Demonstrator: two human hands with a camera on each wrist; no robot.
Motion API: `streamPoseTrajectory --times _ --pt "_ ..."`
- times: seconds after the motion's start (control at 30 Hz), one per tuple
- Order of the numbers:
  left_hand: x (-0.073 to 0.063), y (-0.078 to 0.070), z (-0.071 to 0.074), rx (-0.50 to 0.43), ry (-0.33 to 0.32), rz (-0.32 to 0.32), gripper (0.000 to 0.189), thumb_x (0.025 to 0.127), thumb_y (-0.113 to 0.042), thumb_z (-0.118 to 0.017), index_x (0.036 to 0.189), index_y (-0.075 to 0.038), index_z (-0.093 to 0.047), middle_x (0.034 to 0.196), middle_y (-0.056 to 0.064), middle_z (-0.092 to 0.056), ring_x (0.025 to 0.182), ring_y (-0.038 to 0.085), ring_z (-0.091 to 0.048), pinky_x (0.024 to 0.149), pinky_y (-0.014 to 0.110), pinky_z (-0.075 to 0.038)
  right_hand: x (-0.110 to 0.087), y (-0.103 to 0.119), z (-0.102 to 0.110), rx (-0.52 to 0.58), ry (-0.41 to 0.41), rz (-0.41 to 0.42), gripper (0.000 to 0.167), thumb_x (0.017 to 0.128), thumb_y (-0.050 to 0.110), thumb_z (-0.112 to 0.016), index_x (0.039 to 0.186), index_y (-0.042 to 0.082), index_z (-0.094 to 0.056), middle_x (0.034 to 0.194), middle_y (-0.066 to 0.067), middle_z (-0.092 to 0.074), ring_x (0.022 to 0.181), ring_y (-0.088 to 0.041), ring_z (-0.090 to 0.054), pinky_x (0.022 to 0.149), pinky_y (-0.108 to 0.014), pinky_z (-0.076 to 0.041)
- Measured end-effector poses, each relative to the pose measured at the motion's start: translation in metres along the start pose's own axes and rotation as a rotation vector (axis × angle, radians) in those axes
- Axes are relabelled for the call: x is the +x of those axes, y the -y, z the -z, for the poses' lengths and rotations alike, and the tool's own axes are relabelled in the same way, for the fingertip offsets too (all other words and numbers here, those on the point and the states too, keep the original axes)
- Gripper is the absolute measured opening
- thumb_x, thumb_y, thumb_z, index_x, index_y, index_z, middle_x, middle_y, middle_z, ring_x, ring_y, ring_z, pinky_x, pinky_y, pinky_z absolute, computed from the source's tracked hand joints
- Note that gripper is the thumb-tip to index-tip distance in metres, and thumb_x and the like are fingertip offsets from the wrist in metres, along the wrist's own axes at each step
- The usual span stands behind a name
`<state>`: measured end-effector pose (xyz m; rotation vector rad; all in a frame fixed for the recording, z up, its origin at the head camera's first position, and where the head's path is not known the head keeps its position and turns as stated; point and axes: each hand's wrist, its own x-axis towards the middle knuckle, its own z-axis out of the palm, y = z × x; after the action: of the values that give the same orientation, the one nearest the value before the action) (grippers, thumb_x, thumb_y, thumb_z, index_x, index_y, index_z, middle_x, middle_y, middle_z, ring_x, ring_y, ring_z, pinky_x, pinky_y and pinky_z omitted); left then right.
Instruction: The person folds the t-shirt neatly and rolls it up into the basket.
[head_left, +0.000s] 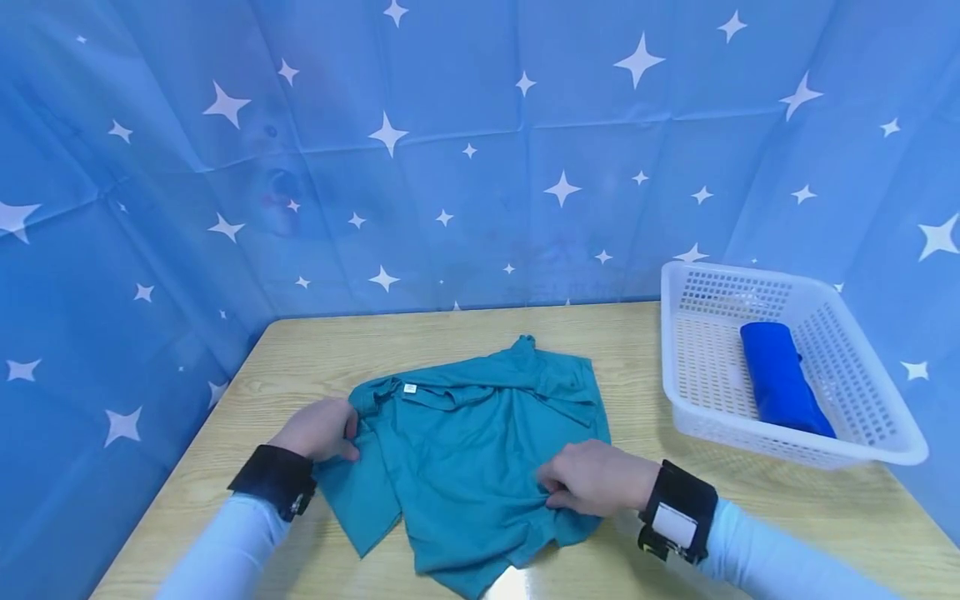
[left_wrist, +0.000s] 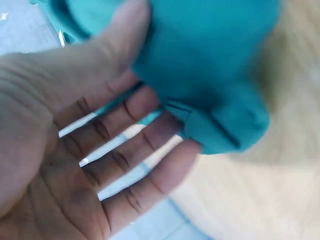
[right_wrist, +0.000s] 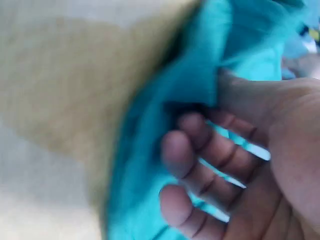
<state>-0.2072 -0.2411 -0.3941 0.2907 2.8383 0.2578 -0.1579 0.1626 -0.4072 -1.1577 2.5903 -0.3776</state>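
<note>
A teal shirt (head_left: 465,467) lies spread and wrinkled on the table, its neckline with a small white label toward the far side. At its left side my left hand (head_left: 324,429) pinches the cloth near a sleeve; in the left wrist view the thumb lies over the teal fabric (left_wrist: 210,55) and the fingers reach under its edge. My right hand (head_left: 592,479) grips the shirt's lower right part. Seen from the right wrist, thumb and index finger pinch a fold of the fabric (right_wrist: 192,75), while the other fingers curl loosely beside it.
A white plastic basket (head_left: 795,446) stands at the right of the wooden table (head_left: 315,350), with a rolled blue cloth (head_left: 783,379) inside. Behind the table hangs a blue curtain (head_left: 465,225) with white stars, which also covers the left side.
</note>
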Motion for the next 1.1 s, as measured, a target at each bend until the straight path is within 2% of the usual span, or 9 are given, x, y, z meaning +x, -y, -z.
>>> streamPoseTrajectory --times 0.07,0.17,0.37,0.57,0.8,0.87,0.93,1.03,1.1 --pt "0.000 0.004 -0.002 -0.024 0.000 -0.019 0.014 0.087 -0.012 -0.084 0.089 -0.006 -0.071 0.083 0.003 -0.062 0.072 0.019 -0.055 0.065 0.032 -0.049 -0.005 -0.006 0.010 -0.046 -0.058 -0.021 0.030 0.097 0.020 -0.074 0.072 0.021 -0.057 0.062 0.015 -0.040 0.055 0.002 -0.041 0.051 -0.018 -0.033" --pt "-0.002 0.009 0.004 -0.068 -0.043 -0.084 0.009 0.092 -0.009 -0.078 0.088 -0.006 -0.070 0.081 0.002 -0.062 0.070 0.017 -0.055 0.062 0.031 -0.047 -0.015 -0.012 0.035 -0.191 -0.238 -0.078 0.031 0.094 0.018 -0.077 0.071 0.021 -0.056 0.060 0.014 -0.041 0.053 0.000 -0.040 0.048 -0.020 -0.032" --pt "-0.016 0.016 0.046 -0.149 -0.299 -0.150 0.006 0.099 -0.007 -0.068 0.093 -0.006 -0.069 0.084 0.005 -0.066 0.068 0.017 -0.056 0.059 0.031 -0.045 -0.037 -0.021 0.099 -0.355 -0.604 -0.215 0.022 0.096 0.017 -0.074 0.080 0.015 -0.060 0.057 0.008 -0.044 0.048 -0.007 -0.040 0.043 -0.025 -0.028" --pt "-0.041 0.013 0.087 -0.269 -0.720 -0.142 0.012 0.104 -0.013 -0.062 0.106 -0.004 -0.071 0.086 0.008 -0.068 0.070 0.017 -0.057 0.062 0.028 -0.043 -0.058 -0.026 0.145 -0.380 -1.004 -0.263 0.014 0.099 0.017 -0.070 0.093 0.005 -0.065 0.052 -0.001 -0.045 0.042 -0.009 -0.035 0.040 -0.026 -0.024" --pt "-0.081 -0.008 0.137 -0.598 -1.203 -0.082 0.019 0.102 -0.017 -0.067 0.108 -0.001 -0.075 0.082 -0.019 -0.062 0.064 0.004 -0.051 0.058 0.016 -0.039 -0.071 -0.006 0.181 -0.351 -1.416 -0.217 0.022 0.099 0.017 -0.070 0.096 -0.004 -0.068 0.050 -0.009 -0.049 0.048 0.011 -0.026 0.045 -0.016 -0.017" --pt "-0.084 -0.015 0.151 -0.633 -1.324 -0.069 0.016 0.101 -0.017 -0.068 0.103 -0.004 -0.077 0.081 -0.023 -0.061 0.065 0.001 -0.051 0.061 0.015 -0.040 -0.068 -0.001 0.187 -0.331 -1.469 -0.200 0.024 0.100 0.018 -0.070 0.097 -0.006 -0.069 0.050 -0.010 -0.047 0.050 0.012 -0.025 0.047 -0.016 -0.015" --pt "-0.080 -0.020 0.162 -0.654 -1.401 -0.047 0.014 0.100 -0.018 -0.068 0.100 -0.008 -0.077 0.078 -0.025 -0.059 0.066 -0.002 -0.051 0.063 0.015 -0.039 -0.059 0.000 0.191 -0.313 -1.486 -0.200 0.026 0.100 0.021 -0.069 0.096 -0.005 -0.070 0.051 -0.011 -0.048 0.050 0.009 -0.027 0.048 -0.017 -0.015" --pt "-0.067 -0.023 0.171 -0.673 -1.441 -0.012 0.014 0.100 -0.019 -0.068 0.100 -0.008 -0.078 0.073 -0.026 -0.054 0.065 -0.005 -0.048 0.063 0.016 -0.037 -0.041 -0.010 0.194 -0.333 -1.427 -0.213 0.028 0.103 0.023 -0.066 0.097 -0.004 -0.069 0.053 -0.012 -0.053 0.046 -0.003 -0.037 0.046 -0.020 -0.018" --pt "-0.058 -0.023 0.171 -0.676 -1.423 0.002 0.019 0.101 -0.021 -0.068 0.102 -0.005 -0.077 0.070 -0.025 -0.052 0.065 -0.005 -0.048 0.063 0.016 -0.036 -0.028 -0.021 0.192 -0.349 -1.347 -0.252 0.027 0.104 0.024 -0.064 0.096 -0.002 -0.068 0.053 -0.013 -0.054 0.043 -0.016 -0.042 0.044 -0.025 -0.021"
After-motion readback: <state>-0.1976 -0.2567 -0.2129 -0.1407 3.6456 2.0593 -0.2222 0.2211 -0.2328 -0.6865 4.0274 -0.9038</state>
